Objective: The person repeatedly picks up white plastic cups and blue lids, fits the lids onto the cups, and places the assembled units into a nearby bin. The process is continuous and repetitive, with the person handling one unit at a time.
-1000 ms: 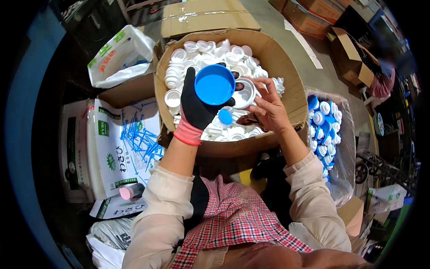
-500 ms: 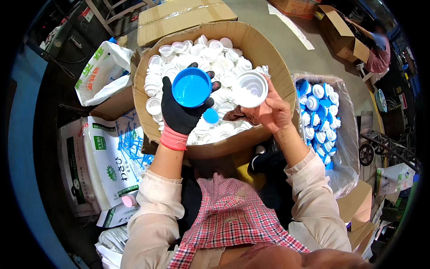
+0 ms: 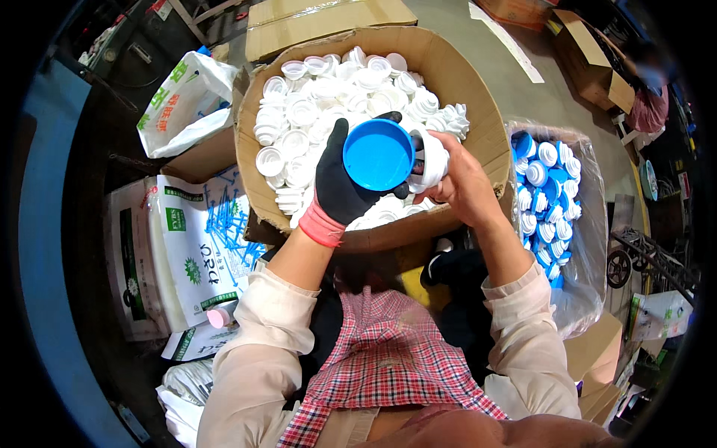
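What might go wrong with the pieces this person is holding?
The ribbed white cap might slip from the bare right grip and be hard to find among the white pieces below. The round blue cap could slide out of the gloved left grip and drop into the cardboard box.

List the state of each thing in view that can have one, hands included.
Left hand: gloved, holding blue cap
Blue cap: hollow side toward camera
Right hand: bare, holding white cap
White cap: tipped sideways
Big box: open, filled
Lined box: open, filled
Taped carton: closed
Far carton: open
Bag: mouth open
Blue sticks: loose, scattered
Bottle: lying down
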Available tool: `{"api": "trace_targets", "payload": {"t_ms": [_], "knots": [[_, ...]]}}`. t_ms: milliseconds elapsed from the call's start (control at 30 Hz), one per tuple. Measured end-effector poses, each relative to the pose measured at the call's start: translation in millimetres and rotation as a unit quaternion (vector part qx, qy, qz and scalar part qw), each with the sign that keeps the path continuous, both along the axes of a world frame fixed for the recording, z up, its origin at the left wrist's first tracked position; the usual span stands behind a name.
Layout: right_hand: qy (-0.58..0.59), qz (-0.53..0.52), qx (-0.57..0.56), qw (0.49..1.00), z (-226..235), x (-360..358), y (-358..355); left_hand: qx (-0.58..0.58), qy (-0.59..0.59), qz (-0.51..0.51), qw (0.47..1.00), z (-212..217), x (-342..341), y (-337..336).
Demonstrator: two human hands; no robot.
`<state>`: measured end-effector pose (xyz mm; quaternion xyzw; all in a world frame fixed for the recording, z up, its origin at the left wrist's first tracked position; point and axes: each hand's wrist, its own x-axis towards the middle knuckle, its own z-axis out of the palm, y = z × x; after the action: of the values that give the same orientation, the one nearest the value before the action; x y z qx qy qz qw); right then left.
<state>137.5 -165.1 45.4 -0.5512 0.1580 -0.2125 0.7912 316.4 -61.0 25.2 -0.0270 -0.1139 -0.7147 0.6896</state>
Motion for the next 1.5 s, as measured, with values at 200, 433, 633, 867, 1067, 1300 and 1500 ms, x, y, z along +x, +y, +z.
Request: {"api": "trace_targets", "payload": {"t_ms": [200, 433, 633, 867, 1067, 1300, 1500], "knots": [[-0.046, -0.036, -0.267, 0.962, -3.5, -1.6, 7.8, 0.06, -0.187, 0.13, 0.972, 3.2, 0.2, 4.0], [0.047, -0.059, -0.563, 0.823, 19.9, -16.9, -6.6, 0.149, -0.47, 0.247, 0.834, 10.4, 10.9, 17.8], [0.08, 0.047, -0.772, 0.629, 3.3, 0.6, 11.3, 0.218, -0.441, 0.128, 0.861, 13.3, 25.4, 23.4], [0.052, 0.055, -0.67, 0.738, 14.9, 4.5, 17.2, 0.111, -0.463, 0.266, 0.838, 0.0, 22.1, 19.0], [-0.018, 0.073, -0.53, 0.845, 11.6, 16.8, 39.1, 0.036, -0.532, 0.323, 0.782, -2.7, 7.0, 12.5], [0.034, 0.122, -0.272, 0.954, -6.4, 11.4, 25.2, -0.001, -0.399, 0.104, 0.911, -16.1, -10.0, 9.8], [-0.078, 0.049, -0.125, 0.988, 4.2, -1.9, 7.1, -0.088, -0.806, 0.339, 0.477, -17.2, -8.0, 14.6]]}}
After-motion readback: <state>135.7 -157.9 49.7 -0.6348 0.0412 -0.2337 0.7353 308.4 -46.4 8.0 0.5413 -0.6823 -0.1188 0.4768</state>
